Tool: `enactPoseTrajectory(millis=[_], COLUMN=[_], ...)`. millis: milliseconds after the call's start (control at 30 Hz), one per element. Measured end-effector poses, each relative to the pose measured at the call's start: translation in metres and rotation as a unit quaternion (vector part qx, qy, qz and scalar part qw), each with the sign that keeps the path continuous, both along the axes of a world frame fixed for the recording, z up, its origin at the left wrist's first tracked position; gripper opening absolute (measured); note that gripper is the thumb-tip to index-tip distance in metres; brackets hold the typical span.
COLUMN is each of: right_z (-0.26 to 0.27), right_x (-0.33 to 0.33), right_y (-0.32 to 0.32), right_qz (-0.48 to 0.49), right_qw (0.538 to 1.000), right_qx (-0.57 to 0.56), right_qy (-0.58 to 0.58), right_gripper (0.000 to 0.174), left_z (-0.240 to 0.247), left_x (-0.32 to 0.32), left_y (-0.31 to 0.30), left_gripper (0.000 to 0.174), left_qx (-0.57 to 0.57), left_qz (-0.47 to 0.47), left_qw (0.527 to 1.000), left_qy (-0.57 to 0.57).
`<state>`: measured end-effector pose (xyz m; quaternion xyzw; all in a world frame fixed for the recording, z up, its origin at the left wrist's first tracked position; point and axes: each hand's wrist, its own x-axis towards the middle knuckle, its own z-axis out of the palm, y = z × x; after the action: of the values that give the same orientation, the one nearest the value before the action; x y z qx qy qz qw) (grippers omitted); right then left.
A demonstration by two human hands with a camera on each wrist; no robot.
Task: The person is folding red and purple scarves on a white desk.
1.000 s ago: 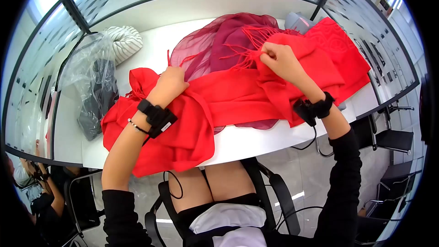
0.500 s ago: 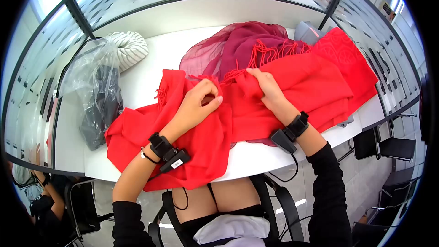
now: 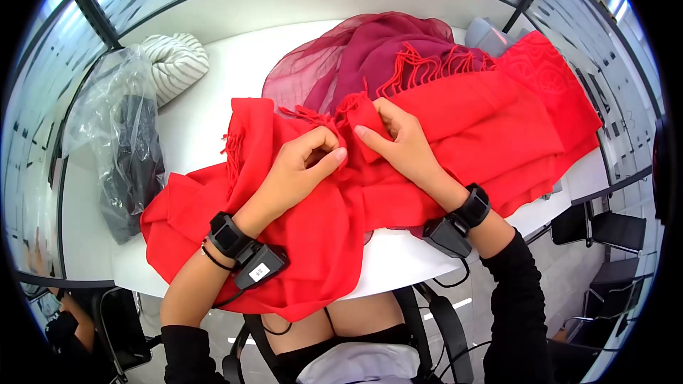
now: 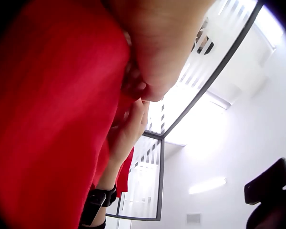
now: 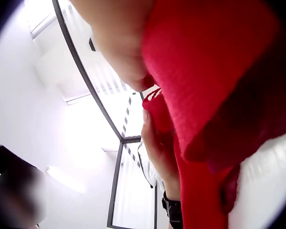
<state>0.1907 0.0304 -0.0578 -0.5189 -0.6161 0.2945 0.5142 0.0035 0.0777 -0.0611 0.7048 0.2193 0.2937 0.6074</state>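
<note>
A bright red scarf [image 3: 284, 256] with fringed ends lies bunched and spread across the desk. My left hand [image 3: 299, 171] pinches its fringed edge between thumb and curled fingers, left of the middle. Close beside it, my right hand [image 3: 405, 146] grips another fringed end, thumb on top of the cloth. The two hands almost meet, knuckles up, with red fringe [image 3: 352, 103] just beyond them. In the left wrist view, hanging red cloth [image 4: 52, 114] hides much of the left fingers. The right wrist view shows a raised fold [image 5: 200, 71] beside the right hand.
A sheer maroon scarf [image 3: 356, 57] lies behind and partly under the red one. At the left are a striped cloth roll [image 3: 178, 67] and a clear plastic bag [image 3: 117, 142] with dark contents. A grey item [image 3: 487, 35] sits at the back right. Glass-panelled partitions border the white desk [image 3: 213, 124].
The hands were wide apart on the red scarf. Both have come together at the middle, bringing the fringed ends close. Over the last half second the right thumb has moved onto the cloth.
</note>
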Motion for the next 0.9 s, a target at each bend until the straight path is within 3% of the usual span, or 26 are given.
enactPoseTrajectory(millis=[167, 267, 367, 467, 900], right_z=[0.002, -0.008, -0.004, -0.001, -0.005], right_x=[-0.012, -0.012, -0.009, -0.009, -0.009], right_y=[-0.006, -0.003, -0.006, -0.008, -0.009], right_qz=[0.01, 0.007, 0.017, 0.025, 0.078], right_qw=[0.989, 0.991, 0.979, 0.986, 0.977], right_qx=[0.05, 0.061, 0.083, 0.035, 0.093], right_qy=[-0.139, -0.12, -0.183, -0.161, -0.173], right_gripper=[0.015, 0.013, 0.011, 0.009, 0.006], left_z=[0.0, 0.001, 0.002, 0.002, -0.001], left_x=[0.003, 0.001, 0.002, 0.003, 0.002], left_y=[-0.006, -0.006, -0.007, -0.008, -0.007], left_gripper=[0.011, 0.01, 0.009, 0.009, 0.01], left_qx=[0.016, 0.159, 0.199, 0.226, 0.277], left_qz=[0.005, 0.028, 0.042, 0.034, 0.035], left_qw=[1.0, 0.986, 0.979, 0.973, 0.959], left_qy=[-0.005, 0.027, 0.028, 0.019, 0.051])
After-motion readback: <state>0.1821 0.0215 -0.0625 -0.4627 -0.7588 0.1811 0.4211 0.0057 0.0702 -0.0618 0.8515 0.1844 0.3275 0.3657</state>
